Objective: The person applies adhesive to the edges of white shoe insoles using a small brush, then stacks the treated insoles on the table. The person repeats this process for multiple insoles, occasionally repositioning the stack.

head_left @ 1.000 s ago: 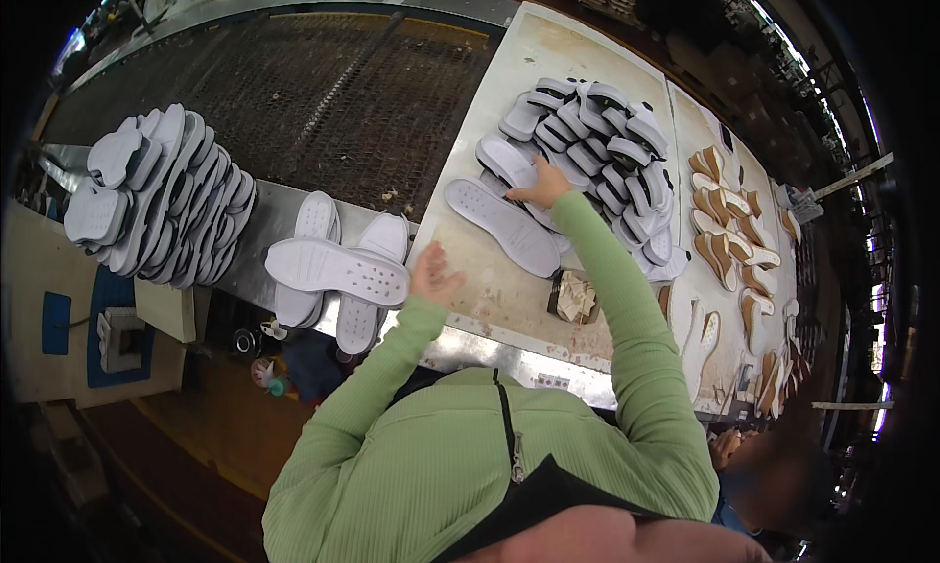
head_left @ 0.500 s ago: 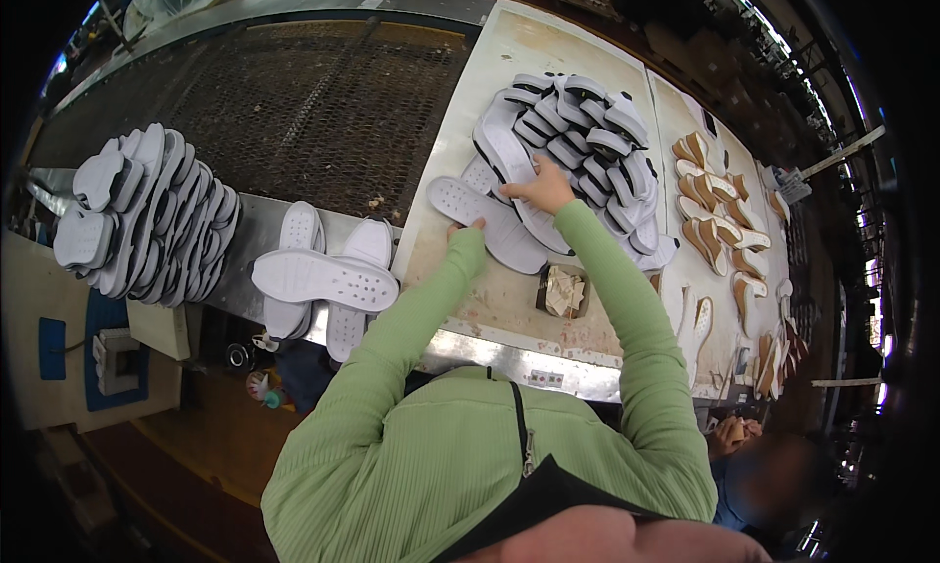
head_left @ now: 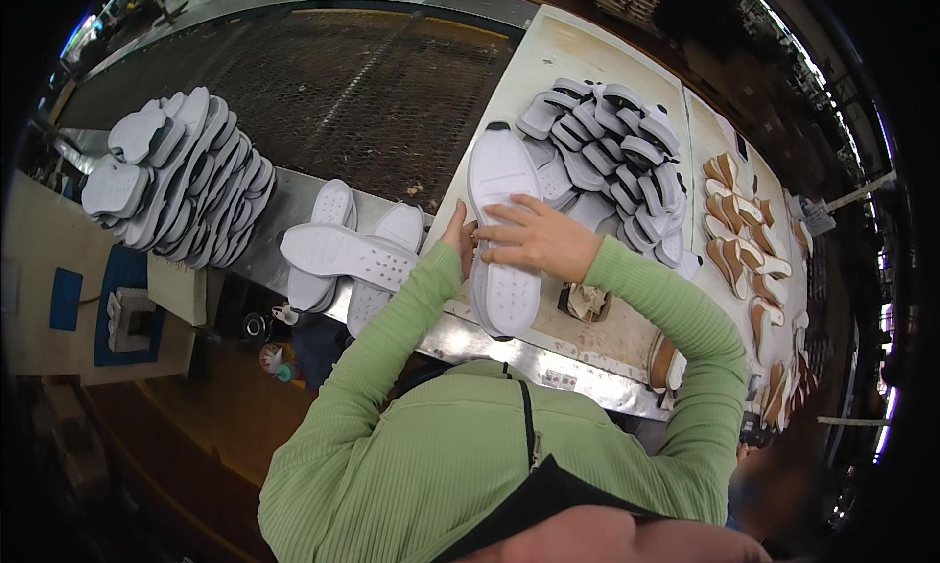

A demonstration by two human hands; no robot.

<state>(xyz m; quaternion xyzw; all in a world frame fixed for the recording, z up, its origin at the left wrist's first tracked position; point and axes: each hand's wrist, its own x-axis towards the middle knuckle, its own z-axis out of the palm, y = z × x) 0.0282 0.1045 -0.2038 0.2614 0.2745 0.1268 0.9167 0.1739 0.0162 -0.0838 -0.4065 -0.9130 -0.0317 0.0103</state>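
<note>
A white shoe sole (head_left: 504,171) with a dotted heel and black bits at both ends is held up over the table's front edge. The edge of a second sole seems to show behind it. My left hand (head_left: 460,235) grips its left side, thumb up, the other fingers partly hidden. Across the sole's middle lie the fingers of my right hand (head_left: 543,238), holding it from the right. Just beyond my right hand, a heap of white soles with dark sides (head_left: 627,157) covers part of the pale tabletop (head_left: 539,69).
Crossed white soles (head_left: 348,255) lie on a metal ledge to the left, beside a tall stack of soles (head_left: 186,186). A small box (head_left: 585,302) sits near the front edge. Tan-and-white soles (head_left: 734,225) spread at right. A dark mesh surface (head_left: 372,93) lies behind; another person is at lower right.
The sole that lay low on the table by my left hand is now lifted toward me and turned lengthwise. My right hand has left the heap and come onto it.
</note>
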